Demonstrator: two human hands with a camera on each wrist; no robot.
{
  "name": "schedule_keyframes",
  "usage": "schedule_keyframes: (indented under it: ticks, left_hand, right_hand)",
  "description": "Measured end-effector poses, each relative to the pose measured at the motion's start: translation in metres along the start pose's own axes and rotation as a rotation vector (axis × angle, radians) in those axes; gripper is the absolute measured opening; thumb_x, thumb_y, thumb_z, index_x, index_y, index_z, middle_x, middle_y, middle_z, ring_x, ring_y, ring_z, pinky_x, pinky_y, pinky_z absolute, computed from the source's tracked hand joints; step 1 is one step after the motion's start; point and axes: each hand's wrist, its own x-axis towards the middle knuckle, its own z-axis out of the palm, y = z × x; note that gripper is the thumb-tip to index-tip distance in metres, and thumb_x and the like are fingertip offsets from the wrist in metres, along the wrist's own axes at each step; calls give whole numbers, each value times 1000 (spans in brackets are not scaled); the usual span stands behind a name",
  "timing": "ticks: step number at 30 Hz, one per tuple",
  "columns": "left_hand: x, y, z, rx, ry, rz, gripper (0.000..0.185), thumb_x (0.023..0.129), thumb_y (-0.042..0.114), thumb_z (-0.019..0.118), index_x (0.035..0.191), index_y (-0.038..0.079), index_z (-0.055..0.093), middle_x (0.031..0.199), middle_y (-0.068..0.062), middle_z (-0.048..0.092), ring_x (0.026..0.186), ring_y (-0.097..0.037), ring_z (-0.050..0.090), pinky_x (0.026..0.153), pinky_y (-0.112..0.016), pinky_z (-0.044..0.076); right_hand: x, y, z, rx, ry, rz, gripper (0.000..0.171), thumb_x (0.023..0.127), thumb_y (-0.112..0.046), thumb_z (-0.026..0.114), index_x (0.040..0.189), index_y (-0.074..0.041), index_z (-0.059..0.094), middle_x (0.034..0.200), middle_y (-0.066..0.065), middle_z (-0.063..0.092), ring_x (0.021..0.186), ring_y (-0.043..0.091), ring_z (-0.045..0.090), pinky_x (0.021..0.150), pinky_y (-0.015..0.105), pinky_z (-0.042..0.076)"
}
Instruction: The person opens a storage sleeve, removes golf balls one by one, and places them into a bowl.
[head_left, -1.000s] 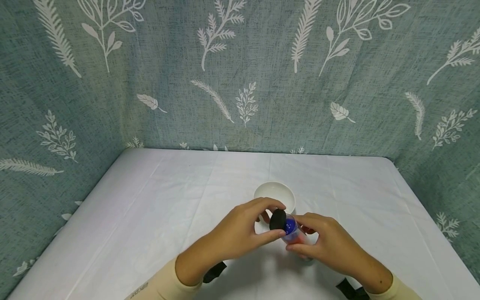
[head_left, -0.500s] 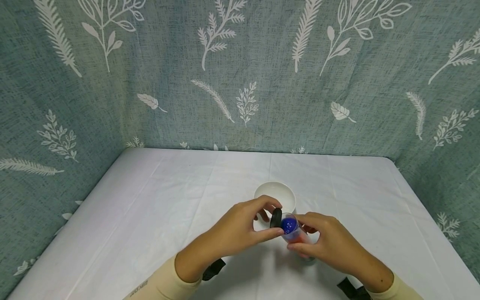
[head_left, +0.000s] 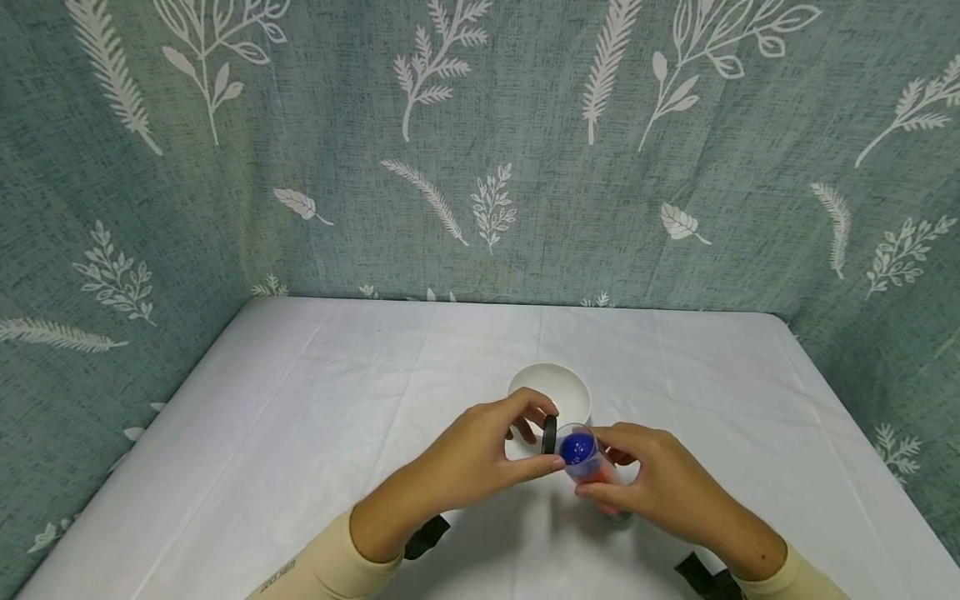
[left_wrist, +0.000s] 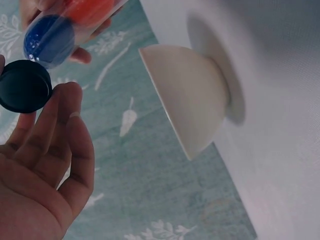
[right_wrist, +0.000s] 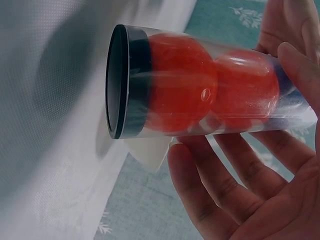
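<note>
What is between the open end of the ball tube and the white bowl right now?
Only the black cap, pinched by the left hand beside the tube mouth. The blue ball sits at the opening; the bowl lies just beyond.

Black cap (head_left: 549,434); clear tube (head_left: 587,460) — blue, red balls; white bowl (head_left: 550,389).

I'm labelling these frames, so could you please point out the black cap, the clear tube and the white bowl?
black cap (left_wrist: 24,86), left wrist view, middle of its round face.
clear tube (right_wrist: 210,90), right wrist view, its transparent wall over the red balls.
white bowl (head_left: 551,385), head view, its inner wall.
</note>
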Motion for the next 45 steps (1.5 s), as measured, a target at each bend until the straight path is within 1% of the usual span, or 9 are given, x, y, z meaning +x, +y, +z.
schedule_keyframes:
  ticks: [5,10,17,21,26,31,36,42,45]
  left_hand:
    - [0,-1,0,9,0,6,46,87,40,78,124,24,55,110,16,66,91,-2,64,72,-21,53]
    - [0,-2,1,18,3,11,44,86,41,78,121,26,55,108,17,65,90,-2,64,73,-21,53]
    - [1,-7,2,3,-1,20,44,86,40,78,120,23,55,107,15,65,92,-12,68,77,-22,54]
    - [2,-9,3,5,6,30,45,86,38,80,120,20,56,110,14,63,89,-9,65,78,-21,54]
    - [2,-10,3,16,9,15,47,84,38,82,120,21,57,111,14,62,86,-5,62,76,-23,55]
    - [2,-11,4,0,-23,-18,46,83,39,82,119,22,60,113,14,65,89,-5,66,77,-22,55]
    - [-1,-15,4,13,-52,-36,45,81,38,84,117,25,61,114,11,68,88,-3,67,77,-26,57]
    - [-6,-23,2,20,-84,-53,45,79,36,86,114,26,61,111,11,69,88,-5,68,69,-19,54]
    - [-8,-26,2,2,-112,-63,44,78,34,87,114,25,61,110,10,71,88,-6,70,72,-21,55]
  right_hand:
    - [1,2,-1,3,5,-12,47,81,-53,78,120,-29,70,106,-18,70,91,-2,63,77,26,57]
    - [1,4,-3,12,8,-2,48,80,-52,79,121,-27,71,107,-17,71,92,-1,64,77,25,57]
    - [2,4,-5,20,8,19,47,80,-50,80,120,-26,71,107,-16,71,93,-1,65,78,26,58]
    - [2,5,-6,21,14,20,47,80,-50,80,119,-26,71,106,-18,71,92,-2,64,78,26,58]
    - [2,7,-7,21,26,14,45,80,-49,81,118,-26,71,104,-19,71,91,-2,64,77,27,58]
    - [2,10,-6,33,21,20,46,80,-49,80,119,-26,71,104,-19,71,91,-2,64,77,27,58]
    - [2,10,-8,26,38,22,47,79,-48,82,120,-26,72,106,-17,72,91,-2,65,77,26,58]
    - [2,9,-11,14,46,33,50,78,-45,83,121,-22,72,108,-13,73,90,0,65,77,25,57]
    - [3,9,-12,16,42,39,50,78,-45,84,121,-22,72,108,-13,72,91,1,65,77,26,57]
